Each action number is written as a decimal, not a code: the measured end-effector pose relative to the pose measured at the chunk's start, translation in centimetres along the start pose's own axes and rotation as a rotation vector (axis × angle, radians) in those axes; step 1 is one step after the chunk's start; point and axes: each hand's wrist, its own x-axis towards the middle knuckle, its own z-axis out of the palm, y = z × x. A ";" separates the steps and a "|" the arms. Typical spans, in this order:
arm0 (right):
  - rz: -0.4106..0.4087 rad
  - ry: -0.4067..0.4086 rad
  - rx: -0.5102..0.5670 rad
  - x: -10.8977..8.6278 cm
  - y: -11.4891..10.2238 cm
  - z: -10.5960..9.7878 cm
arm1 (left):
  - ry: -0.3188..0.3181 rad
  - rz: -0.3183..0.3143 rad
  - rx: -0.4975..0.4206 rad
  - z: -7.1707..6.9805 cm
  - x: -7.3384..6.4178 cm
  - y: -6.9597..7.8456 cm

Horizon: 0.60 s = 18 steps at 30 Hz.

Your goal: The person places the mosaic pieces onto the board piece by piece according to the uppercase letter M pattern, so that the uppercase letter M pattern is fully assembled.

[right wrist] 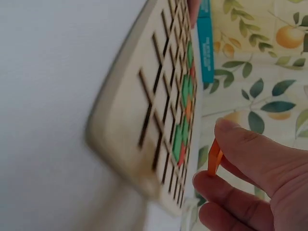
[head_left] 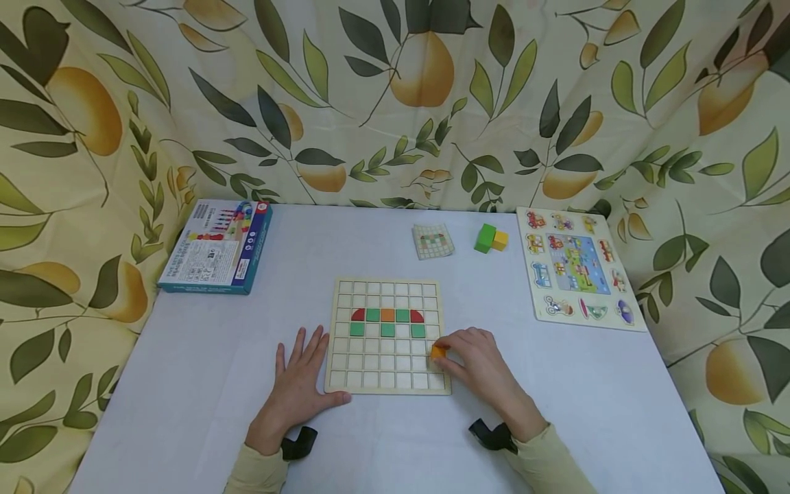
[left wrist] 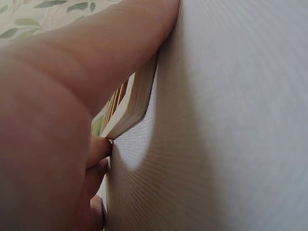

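A square wooden grid board (head_left: 389, 392) lies on the white table. In its upper half, red pieces with one rounded corner (head_left: 416, 316) end a row of green squares (head_left: 373, 315) around an orange square (head_left: 387, 315). Several green squares (head_left: 387, 331) sit one row below. My left hand (head_left: 296, 387) rests beside the board's left edge with fingers spread, its thumb at the near left corner. Between thumb and fingertip, my right hand (head_left: 478, 360) pinches an orange block (right wrist: 215, 156) at the board's right edge; the right wrist view shows it apart from the grid.
Behind the board lies a small pattern card (head_left: 433, 241). Right of that are a green block (head_left: 485, 238) and a yellow block (head_left: 500, 240). A picture puzzle board (head_left: 580, 264) lies at the right, a boxed set (head_left: 216, 247) at the left. Patterned cloth (head_left: 370, 137) hangs around the table.
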 end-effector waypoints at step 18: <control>-0.136 -0.064 0.001 6.3 -4.1 2.5 | 0.012 0.005 0.005 0.0 0.0 0.1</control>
